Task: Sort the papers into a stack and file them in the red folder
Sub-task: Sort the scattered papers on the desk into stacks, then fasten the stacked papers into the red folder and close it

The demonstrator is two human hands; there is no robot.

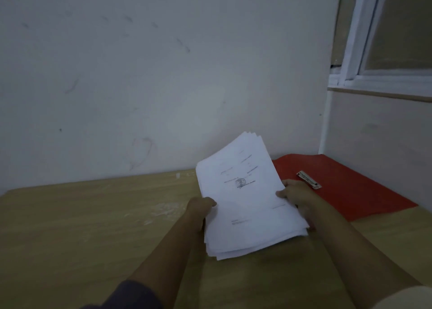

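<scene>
A stack of white printed papers (pixel 245 199) is held above the wooden table, its far end tilted up towards the wall. The sheets are slightly fanned at the edges. My left hand (pixel 198 207) grips the stack's left edge, thumb on top. My right hand (pixel 295 197) grips the right edge, fingers partly hidden beneath the sheets. The red folder (pixel 350 187) lies flat on the table to the right of the stack, in the corner, with a pale fastener strip (pixel 308 179) on its surface.
The light wooden table (pixel 93 227) spreads out to the left and front, with pale smears near its middle. A white wall (pixel 163 75) stands right behind it. A window frame (pixel 374 51) and side wall close off the right.
</scene>
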